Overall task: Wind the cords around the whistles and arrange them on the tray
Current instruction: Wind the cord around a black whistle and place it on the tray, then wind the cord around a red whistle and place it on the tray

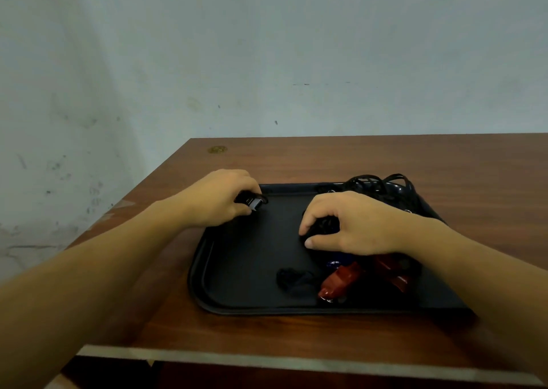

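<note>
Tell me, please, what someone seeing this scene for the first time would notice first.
Two bare hands working over a black tray on a brown wooden table: the left hand grips a black whistle at the tray's far left corner, the right hand covers a dark bundle. A red whistle lies near the front.

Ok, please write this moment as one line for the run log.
left hand: holds black whistle at tray far-left corner | right hand: on black bundle mid-tray | red whistles: near edge | loose cords: far-right

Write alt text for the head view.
Two bare hands work over a black tray on a wooden table: the left hand grips a black whistle, the right hand covers a black bundle. Red whistles and tangled cords lie nearby.
</note>
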`<state>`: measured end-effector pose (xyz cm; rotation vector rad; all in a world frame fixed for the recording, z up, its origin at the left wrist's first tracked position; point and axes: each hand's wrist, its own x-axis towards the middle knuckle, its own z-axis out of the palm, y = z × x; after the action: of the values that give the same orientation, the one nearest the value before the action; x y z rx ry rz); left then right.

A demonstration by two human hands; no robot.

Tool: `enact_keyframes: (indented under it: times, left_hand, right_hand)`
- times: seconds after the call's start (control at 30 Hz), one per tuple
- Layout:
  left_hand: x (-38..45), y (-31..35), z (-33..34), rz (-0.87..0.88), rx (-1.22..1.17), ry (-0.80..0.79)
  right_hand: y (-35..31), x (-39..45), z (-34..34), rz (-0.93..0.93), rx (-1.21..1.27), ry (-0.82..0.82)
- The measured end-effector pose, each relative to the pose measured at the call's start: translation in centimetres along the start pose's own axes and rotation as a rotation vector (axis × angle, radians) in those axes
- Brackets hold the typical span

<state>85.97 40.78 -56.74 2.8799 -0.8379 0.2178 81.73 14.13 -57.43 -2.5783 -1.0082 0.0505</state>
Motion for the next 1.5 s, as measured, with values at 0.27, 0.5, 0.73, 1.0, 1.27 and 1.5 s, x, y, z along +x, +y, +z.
enact_keyframes:
  times: [0.27,0.5,0.73,1.0,1.27,1.5]
  left_hand:
    - [1.0,0.7,0.5,0.166,0.074,0.030]
    - [0.4,1.1,-0.3,0.087,0.011,0.006]
    - [-2.4,3.5,-0.5,0.102,-0.059,0.136]
    - [-5.8,4.4,-2.1,-0.054,-0.183,0.355]
    - [-6.9,10.4,-6.5,-0.116,-0.785,0.325]
    - [-7.6,11.6,-8.3,-0.048,-1.025,0.258]
  right_hand:
    - [-0.2,-0.4,-0.4,-0.081,0.006,0.095]
    - [-3.5,-2.2,-3.5,0.007,0.069,-0.182]
    - [-5.1,-3.5,-2.9,0.132,-0.136,-0.381]
    - [-5.7,-4.0,-3.6,0.083,-0.148,0.013]
    - [-9.7,-3.5,-6.0,-0.016,0.082,0.330]
    - [-11.3,-4.0,-6.8,-0.041,0.272,0.461]
